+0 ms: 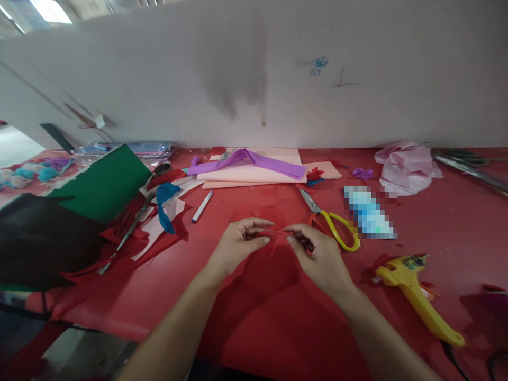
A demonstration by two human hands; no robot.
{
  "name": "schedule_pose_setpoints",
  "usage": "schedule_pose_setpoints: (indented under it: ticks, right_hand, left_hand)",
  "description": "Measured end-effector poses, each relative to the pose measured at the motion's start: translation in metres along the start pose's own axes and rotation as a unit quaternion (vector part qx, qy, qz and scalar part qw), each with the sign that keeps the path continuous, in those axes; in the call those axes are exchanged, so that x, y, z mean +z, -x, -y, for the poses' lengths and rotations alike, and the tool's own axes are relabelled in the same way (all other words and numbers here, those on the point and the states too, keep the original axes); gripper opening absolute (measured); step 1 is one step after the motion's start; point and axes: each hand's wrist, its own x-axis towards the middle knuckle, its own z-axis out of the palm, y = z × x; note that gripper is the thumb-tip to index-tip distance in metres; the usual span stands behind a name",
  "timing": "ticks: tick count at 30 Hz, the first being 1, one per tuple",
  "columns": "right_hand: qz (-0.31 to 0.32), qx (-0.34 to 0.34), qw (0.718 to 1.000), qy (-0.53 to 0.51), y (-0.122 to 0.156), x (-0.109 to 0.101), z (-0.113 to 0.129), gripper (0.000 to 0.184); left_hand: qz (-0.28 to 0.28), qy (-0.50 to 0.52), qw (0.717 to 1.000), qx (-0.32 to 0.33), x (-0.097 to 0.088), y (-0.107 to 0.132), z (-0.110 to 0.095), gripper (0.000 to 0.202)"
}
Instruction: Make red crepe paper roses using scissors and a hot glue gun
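Above the red tabletop (254,312), my left hand (240,241) and my right hand (317,251) face each other with fingertips close together. Between them runs a thin reddish strand (275,233), pinched at either end; whether it is thread, wire or a narrow strip I cannot make out. Dark red material shows under the curled fingers of my right hand. Scissors with yellow and orange handles (335,225) lie half open just beyond my right hand, partly hidden by it. A marker pen (202,206) rests past my left hand.
Purple strip (242,159) lies over peach sheets (254,175) at the back. To the right are a yellow glue gun (420,301), a blurred-out object (369,212) and pink crumpled paper (408,166). Red and blue scraps (166,206) and a green board (107,182) occupy the left.
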Motion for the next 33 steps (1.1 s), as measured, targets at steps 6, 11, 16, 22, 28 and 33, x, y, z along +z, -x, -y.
schedule_pose_setpoints:
  ticks: [6, 11, 16, 22, 28, 33]
  right_hand:
    - [-0.028, 0.007, 1.000, -0.007, 0.0000, -0.0003, 0.0004, 0.014]
    - [-0.029, 0.002, 1.000, -0.011, 0.0002, 0.0010, -0.0019, 0.013]
    - [-0.026, -0.021, 0.999, 0.009, -0.0002, 0.0019, -0.0012, 0.014]
    - [-0.045, -0.019, 0.999, 0.012, 0.0008, 0.0010, -0.0013, 0.014]
    - [-0.049, -0.024, 0.998, 0.010, 0.0016, 0.0014, -0.0021, 0.011]
    - [-0.040, -0.031, 0.999, 0.015, 0.0020, 0.0006, 0.0006, 0.012]
  left_hand:
    - [0.006, -0.015, 1.000, 0.005, -0.0005, 0.0001, 0.0031, 0.030]
    - [0.001, -0.025, 1.000, -0.006, 0.0000, 0.0000, 0.0017, 0.030]
    - [0.003, -0.023, 1.000, -0.008, 0.0010, 0.0008, -0.0004, 0.030]
    - [0.005, -0.018, 1.000, 0.000, 0.0022, 0.0010, -0.0017, 0.030]
    - [0.012, -0.015, 1.000, 0.009, 0.0022, 0.0014, -0.0013, 0.028]
    - [0.016, -0.033, 0.999, 0.011, 0.0011, 0.0010, 0.0014, 0.028]
